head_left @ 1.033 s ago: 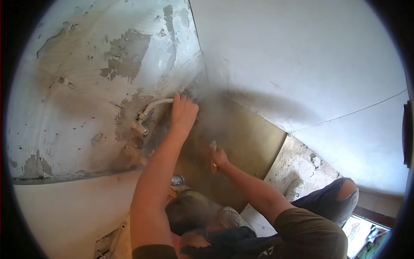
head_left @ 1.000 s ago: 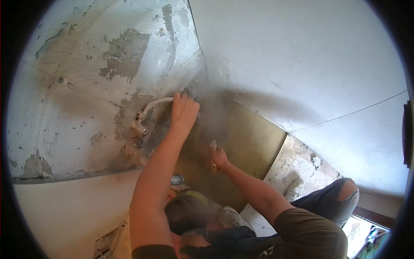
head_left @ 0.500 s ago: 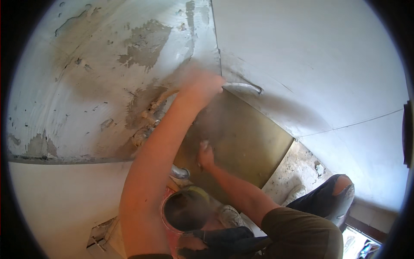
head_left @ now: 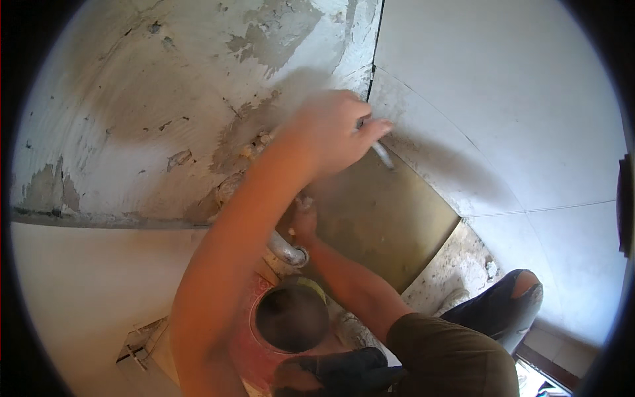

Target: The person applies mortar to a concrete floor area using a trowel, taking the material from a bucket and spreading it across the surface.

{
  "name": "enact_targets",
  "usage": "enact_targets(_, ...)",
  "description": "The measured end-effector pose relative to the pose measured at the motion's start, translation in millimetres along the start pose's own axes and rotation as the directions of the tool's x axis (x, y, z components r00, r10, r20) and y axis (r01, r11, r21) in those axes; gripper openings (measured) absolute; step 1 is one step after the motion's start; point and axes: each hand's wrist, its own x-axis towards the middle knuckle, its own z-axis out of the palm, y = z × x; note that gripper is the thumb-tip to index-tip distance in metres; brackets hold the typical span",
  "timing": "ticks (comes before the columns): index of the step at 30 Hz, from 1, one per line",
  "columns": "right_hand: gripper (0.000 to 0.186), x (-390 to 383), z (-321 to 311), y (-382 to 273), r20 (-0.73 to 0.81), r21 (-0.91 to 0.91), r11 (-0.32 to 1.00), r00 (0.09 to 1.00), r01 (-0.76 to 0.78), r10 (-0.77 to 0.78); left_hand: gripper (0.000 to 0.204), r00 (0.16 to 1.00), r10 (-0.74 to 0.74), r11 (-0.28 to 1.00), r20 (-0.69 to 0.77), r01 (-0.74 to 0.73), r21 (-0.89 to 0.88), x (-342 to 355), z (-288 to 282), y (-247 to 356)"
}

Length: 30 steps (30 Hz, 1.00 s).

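My left hand (head_left: 340,129) is raised in front of the wall corner, fingers curled round a pale grey, bent pipe (head_left: 383,155). One end of the pipe sticks out below my thumb. Lower down, my right hand (head_left: 303,217) is closed beside the wall pipework, partly behind my left forearm. Something small and whitish shows at its fingertips, too small to name. Dirty pipe fittings (head_left: 228,188) stick out of the stained wall to the left of my left forearm. A silver pipe elbow (head_left: 288,250) sits just below my right hand.
Behind my hands is a brownish-gold panel (head_left: 383,218). A red bucket-like container (head_left: 248,331) with a dark round opening stands below, near my knees (head_left: 526,284). Peeling plaster wall (head_left: 132,112) is on the left and a smooth white wall (head_left: 503,99) on the right.
My left hand has moved right, and the pipe now points down instead of sideways. My right hand has shifted left, closer to the fittings. The view has turned slightly.
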Motion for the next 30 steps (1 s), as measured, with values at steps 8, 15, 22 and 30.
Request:
enact_targets(8,0.041,31.0,2.4,43.1,-0.007,-0.333,0.918,0.973,0.214,-0.229,0.04,0.745,-0.424,0.769,-0.515,-0.003,-0.639,-241.1,13.9,-7.5)
enact_targets(15,0.051,-27.5,17.2,69.5,0.212,-0.087,0.99,0.969,-0.113,0.129,0.061,0.392,-0.919,0.334,-0.039,0.724,-0.603,-417.0,101.7,117.5)
enact_targets(22,0.055,73.4,-19.3,45.2,0.001,-0.309,0.889,0.934,0.339,-0.356,0.072,0.27,-0.96,0.207,-0.072,0.513,-0.833,-416.9,153.5,130.4)
enact_targets(30,0.027,-15.5,-17.6,-11.7,0.467,0.411,0.786,0.847,-0.462,0.254,0.065,0.157,-0.985,0.122,-0.067,0.374,-0.92,-413.1,143.9,136.9)
